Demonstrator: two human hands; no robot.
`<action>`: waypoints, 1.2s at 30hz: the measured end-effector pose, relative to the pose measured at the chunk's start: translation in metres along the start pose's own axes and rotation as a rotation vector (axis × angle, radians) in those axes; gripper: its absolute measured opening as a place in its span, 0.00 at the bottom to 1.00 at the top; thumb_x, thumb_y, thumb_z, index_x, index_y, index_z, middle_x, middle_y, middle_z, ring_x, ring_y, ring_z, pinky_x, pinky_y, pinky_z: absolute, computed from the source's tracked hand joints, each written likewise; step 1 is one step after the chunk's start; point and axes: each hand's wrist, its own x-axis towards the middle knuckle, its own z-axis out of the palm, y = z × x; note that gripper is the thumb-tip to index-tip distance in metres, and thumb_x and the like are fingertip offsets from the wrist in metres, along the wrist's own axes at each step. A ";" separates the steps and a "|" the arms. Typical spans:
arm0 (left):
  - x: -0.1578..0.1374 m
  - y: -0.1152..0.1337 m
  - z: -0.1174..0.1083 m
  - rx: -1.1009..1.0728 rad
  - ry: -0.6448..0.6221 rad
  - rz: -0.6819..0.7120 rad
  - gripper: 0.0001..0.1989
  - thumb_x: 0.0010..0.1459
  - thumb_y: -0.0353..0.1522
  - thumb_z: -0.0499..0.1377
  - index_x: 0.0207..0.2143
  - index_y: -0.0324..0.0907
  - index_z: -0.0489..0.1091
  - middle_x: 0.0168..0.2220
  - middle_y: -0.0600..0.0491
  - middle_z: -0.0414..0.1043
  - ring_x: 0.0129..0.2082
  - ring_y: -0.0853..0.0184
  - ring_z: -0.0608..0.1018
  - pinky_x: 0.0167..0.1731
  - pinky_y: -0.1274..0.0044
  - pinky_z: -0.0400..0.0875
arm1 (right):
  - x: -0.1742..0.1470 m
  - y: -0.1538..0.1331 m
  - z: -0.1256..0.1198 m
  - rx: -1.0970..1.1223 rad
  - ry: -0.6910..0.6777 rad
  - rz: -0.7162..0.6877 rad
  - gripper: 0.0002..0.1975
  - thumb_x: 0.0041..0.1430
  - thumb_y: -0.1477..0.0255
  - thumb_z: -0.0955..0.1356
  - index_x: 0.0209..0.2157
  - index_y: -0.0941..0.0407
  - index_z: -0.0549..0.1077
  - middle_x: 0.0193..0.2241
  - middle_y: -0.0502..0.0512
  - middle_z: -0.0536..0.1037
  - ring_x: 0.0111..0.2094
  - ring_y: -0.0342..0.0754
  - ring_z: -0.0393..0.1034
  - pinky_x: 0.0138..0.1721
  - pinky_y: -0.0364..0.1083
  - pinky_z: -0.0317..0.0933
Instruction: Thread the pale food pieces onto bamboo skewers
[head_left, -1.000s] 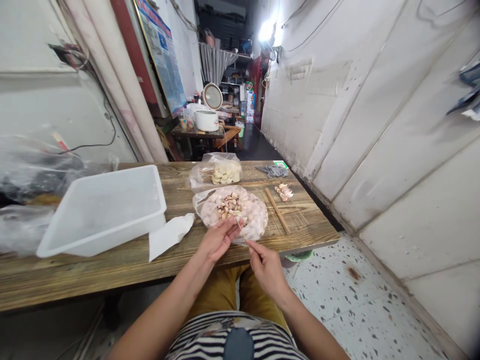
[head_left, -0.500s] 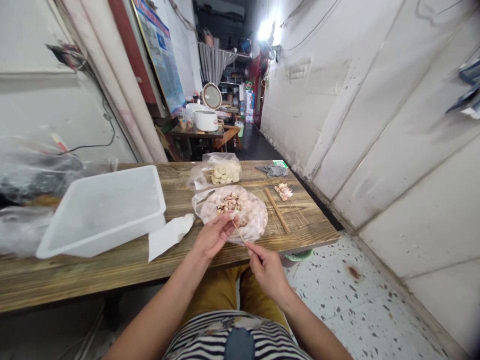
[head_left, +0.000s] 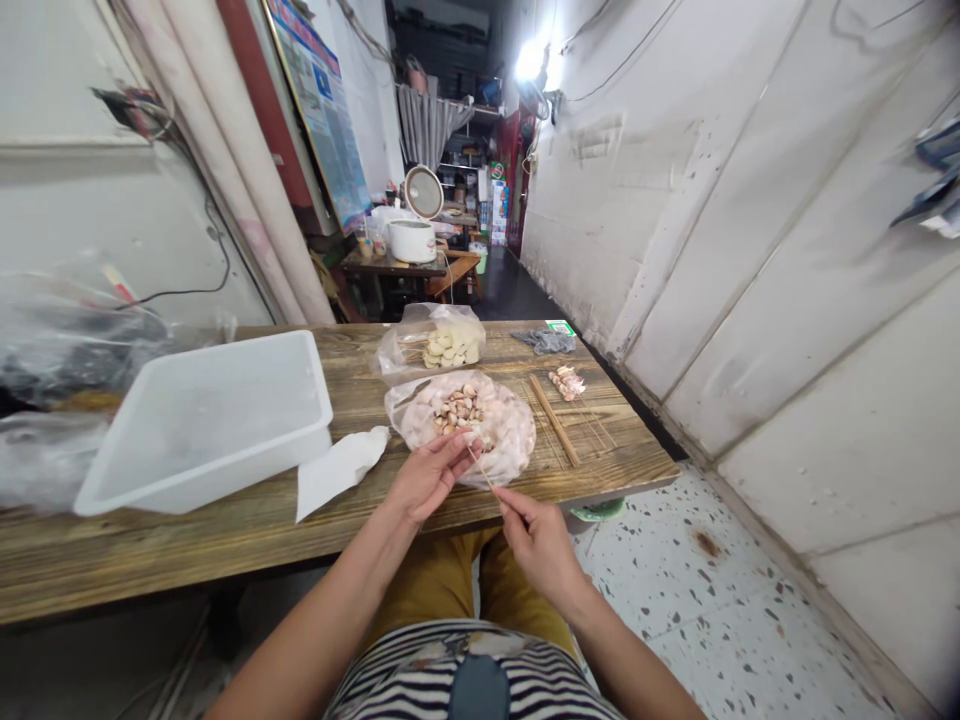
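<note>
My right hand (head_left: pixel 538 535) pinches the lower end of a thin wooden skewer (head_left: pixel 482 470), which slants up and left. At its upper end, my left hand (head_left: pixel 435 472) is closed with thumb and fingertips around a small pale food piece (head_left: pixel 472 439), partly hidden by the fingers. Both hands are over the near edge of a clear plastic bag (head_left: pixel 514 430) holding many pale pink pieces. Small brownish-pink pieces (head_left: pixel 459 405) lie heaped in its middle; their kind I cannot make out. Loaded skewers (head_left: pixel 568 382) rest to the right, beside several bare skewers (head_left: pixel 555 420).
Behind the bag lies another plastic bag (head_left: pixel 450 348) with skewered pale slices. A white plastic tub (head_left: pixel 217 420) and a white paper sheet (head_left: pixel 341 470) are on the left. Crumpled grey plastic (head_left: pixel 546 342) sits at the back right of the wooden table (head_left: pixel 630 450).
Both hands have shifted very slightly, still at the two ends of the skewer. A pale piece shows a little more at the left fingertips. The rear bag's plastic has spread slightly.
</note>
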 end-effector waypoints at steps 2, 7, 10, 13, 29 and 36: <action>-0.001 -0.002 -0.001 -0.001 -0.004 0.003 0.06 0.52 0.22 0.59 0.33 0.33 0.73 0.30 0.47 0.77 0.32 0.69 0.78 0.40 0.78 0.74 | -0.002 0.000 0.002 -0.026 0.023 -0.009 0.16 0.59 0.74 0.60 0.44 0.56 0.75 0.34 0.55 0.80 0.30 0.48 0.74 0.33 0.45 0.67; -0.007 -0.002 0.000 0.007 -0.027 0.015 0.07 0.52 0.24 0.59 0.36 0.34 0.74 0.32 0.47 0.77 0.33 0.68 0.78 0.41 0.76 0.73 | -0.006 -0.002 0.008 -0.058 0.084 -0.036 0.13 0.61 0.74 0.59 0.38 0.57 0.75 0.28 0.55 0.79 0.27 0.47 0.72 0.30 0.42 0.64; -0.014 0.000 0.004 0.029 -0.048 0.048 0.08 0.51 0.26 0.61 0.36 0.35 0.74 0.32 0.47 0.77 0.34 0.67 0.78 0.42 0.74 0.73 | -0.009 -0.002 0.012 -0.080 0.088 -0.052 0.12 0.61 0.73 0.58 0.35 0.58 0.73 0.25 0.54 0.77 0.25 0.46 0.71 0.28 0.41 0.62; -0.022 0.003 0.009 0.076 -0.061 0.107 0.11 0.49 0.29 0.63 0.37 0.35 0.73 0.32 0.47 0.77 0.35 0.65 0.78 0.42 0.71 0.73 | -0.010 -0.001 0.017 -0.088 0.079 -0.066 0.12 0.61 0.73 0.58 0.35 0.57 0.72 0.24 0.53 0.76 0.26 0.46 0.70 0.27 0.41 0.61; -0.050 -0.001 0.036 0.139 0.056 0.360 0.15 0.42 0.35 0.66 0.34 0.37 0.75 0.31 0.51 0.76 0.32 0.61 0.78 0.39 0.68 0.73 | -0.018 -0.013 0.027 -0.033 0.144 -0.225 0.11 0.62 0.76 0.57 0.36 0.58 0.70 0.26 0.55 0.74 0.25 0.45 0.69 0.28 0.41 0.63; -0.055 -0.003 0.033 0.184 0.047 0.376 0.16 0.45 0.35 0.65 0.37 0.38 0.74 0.32 0.51 0.77 0.33 0.62 0.79 0.41 0.67 0.73 | -0.017 -0.012 0.029 -0.088 0.185 -0.279 0.11 0.62 0.77 0.57 0.36 0.58 0.69 0.25 0.55 0.74 0.25 0.45 0.68 0.27 0.42 0.64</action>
